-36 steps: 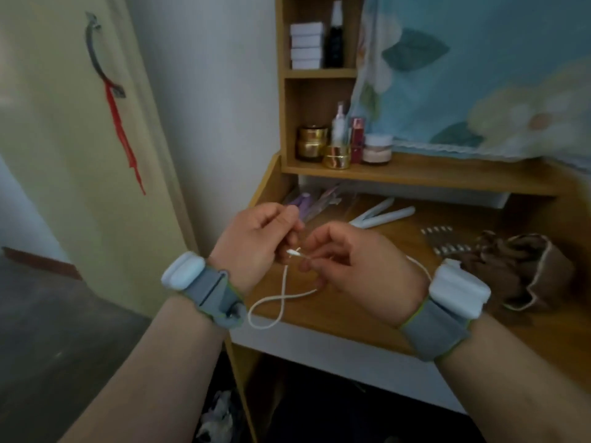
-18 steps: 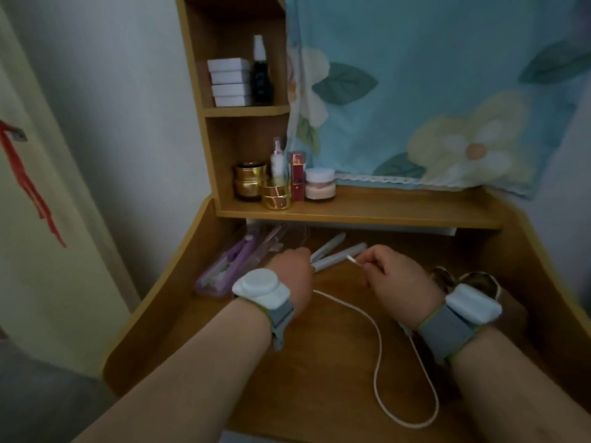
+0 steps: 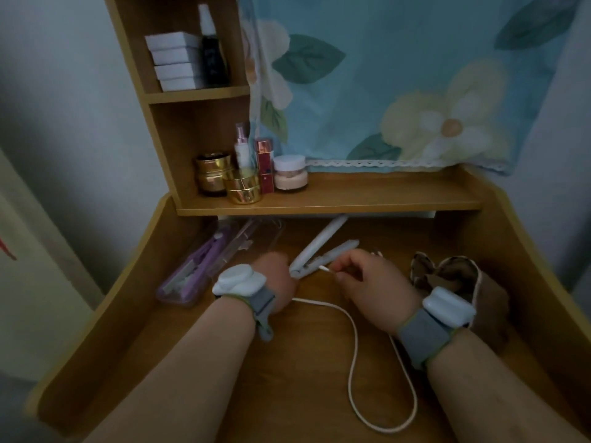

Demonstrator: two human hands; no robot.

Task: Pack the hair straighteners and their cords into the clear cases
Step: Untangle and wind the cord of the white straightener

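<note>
A white hair straightener (image 3: 321, 246) lies splayed open on the desk (image 3: 192, 346) under the shelf. My left hand (image 3: 279, 276) sits against its hinge end; its fingers are hidden behind the hand's back. My right hand (image 3: 367, 282) pinches the plug of the white cord (image 3: 351, 353), with the plug tip just right of the hinge end. The cord loops toward the desk's front edge and runs back under my left palm. A purple straightener (image 3: 204, 260) lies inside a clear case (image 3: 179, 292) at the left. A second clear case (image 3: 256, 238) sits beside it.
A brown fabric pouch (image 3: 473, 282) lies by my right wrist. The low shelf (image 3: 383, 199) holds gold jars (image 3: 214, 172), small bottles and a cream jar. White boxes (image 3: 174, 60) and a dark bottle stand higher up. Wooden side walls bound the desk.
The view has swung from the desk's left edge to face the desk. Both hands have carried the cord toward the white straightener, and the plug now sits close to its hinge end.
</note>
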